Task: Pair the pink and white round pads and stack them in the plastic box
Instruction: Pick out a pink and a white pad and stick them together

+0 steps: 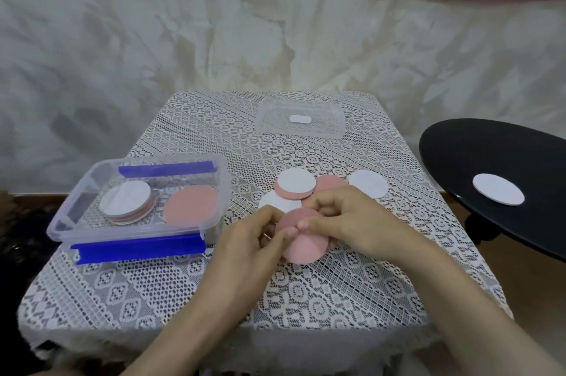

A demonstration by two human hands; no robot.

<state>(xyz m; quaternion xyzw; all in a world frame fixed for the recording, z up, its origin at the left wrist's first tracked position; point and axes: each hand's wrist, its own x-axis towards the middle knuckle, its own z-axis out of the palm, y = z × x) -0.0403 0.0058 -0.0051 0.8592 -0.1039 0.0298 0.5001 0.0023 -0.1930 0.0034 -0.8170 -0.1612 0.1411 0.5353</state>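
- The plastic box (73, 191) stands open on the left part of the lace-covered surface (153, 299). In its left half sits a stack (125, 202) topped with white. A single pink pad (191, 204) lies just right of the stack, so I judge some pairs are already stored.
- Just right of the box, the left hand (254, 240) curls its fingers onto the left edge of the held pink pad (301, 248).
- The right hand (346, 219) pinches the same pad from the other side, thumb on top. I cannot tell whether a white pad lies beneath it.
- Farther right of the box, behind the hands, the loose pads (295, 184) overlap, white and pink, still to be paired.
- Farthest from the box, a stray white pad (497, 193) lies on a black round surface (459, 155), still to be fetched.
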